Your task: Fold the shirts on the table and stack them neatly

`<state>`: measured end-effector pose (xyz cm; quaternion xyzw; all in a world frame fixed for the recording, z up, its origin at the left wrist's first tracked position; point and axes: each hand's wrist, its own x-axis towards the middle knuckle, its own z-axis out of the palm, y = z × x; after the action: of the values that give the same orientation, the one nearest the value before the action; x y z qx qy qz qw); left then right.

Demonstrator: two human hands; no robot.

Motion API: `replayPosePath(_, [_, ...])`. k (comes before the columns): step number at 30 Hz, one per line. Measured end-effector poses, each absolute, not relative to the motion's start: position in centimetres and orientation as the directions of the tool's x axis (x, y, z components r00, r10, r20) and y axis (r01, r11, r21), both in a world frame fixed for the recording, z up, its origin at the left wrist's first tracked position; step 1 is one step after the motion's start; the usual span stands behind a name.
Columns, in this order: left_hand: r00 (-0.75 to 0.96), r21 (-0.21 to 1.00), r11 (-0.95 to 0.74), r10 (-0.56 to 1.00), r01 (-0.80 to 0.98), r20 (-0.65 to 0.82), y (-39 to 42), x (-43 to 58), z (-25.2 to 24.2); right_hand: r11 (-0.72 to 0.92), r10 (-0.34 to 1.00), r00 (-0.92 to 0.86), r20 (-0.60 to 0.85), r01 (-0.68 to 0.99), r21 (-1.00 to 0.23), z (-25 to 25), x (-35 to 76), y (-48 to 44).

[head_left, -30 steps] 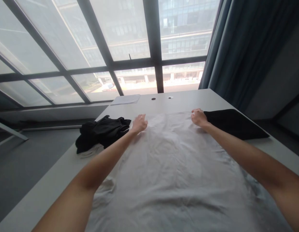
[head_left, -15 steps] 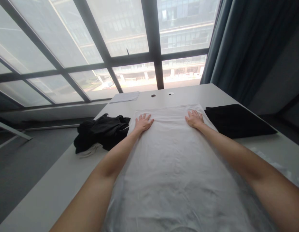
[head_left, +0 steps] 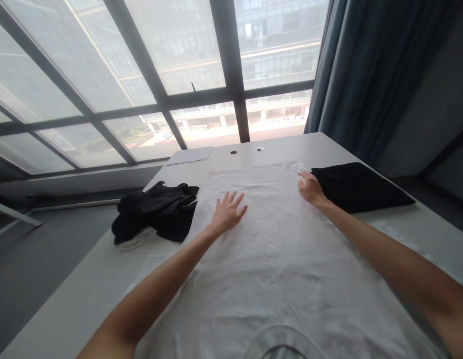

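A white garment (head_left: 268,239) lies spread lengthwise on the white table, its far edge towards the window and a round neckline at the bottom of the view. My left hand (head_left: 229,212) is over the left part of the cloth, fingers spread, with nothing in it. At the garment's upper right edge is my right hand (head_left: 311,187), its fingers bent against the cloth near the far corner. Whether it pinches any fabric is too small to tell.
A crumpled black cloth heap (head_left: 156,207) lies left, a folded black cloth (head_left: 358,187) right. Papers (head_left: 189,155) and two round desk holes are at the far end of the table (head_left: 287,144). Windows stand beyond, with a dark curtain (head_left: 351,75) at right.
My left hand has come nearer and slightly right, off the far left corner. My right hand has shifted to the garment's right edge, its fingers now more bent. The neckline has come into view.
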<state>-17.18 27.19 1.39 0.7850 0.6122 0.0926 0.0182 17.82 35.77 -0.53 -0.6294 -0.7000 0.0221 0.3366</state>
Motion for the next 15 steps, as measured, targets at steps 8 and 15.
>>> replayPosePath(8, [0.274, 0.119, -0.288, 0.954, 0.950, 0.124, 21.4, -18.5, -0.2, -0.292, 0.732, 0.577, 0.363, 0.746, -0.598, 2.5, 37.8, 35.2])
replayPosePath(15, [0.284, 0.046, -0.292, 0.949, 0.955, 0.137, 21.7, -18.9, -1.1, -0.489, 0.750, 0.655, 0.092, 0.644, -0.589, 2.3, 45.6, 35.3])
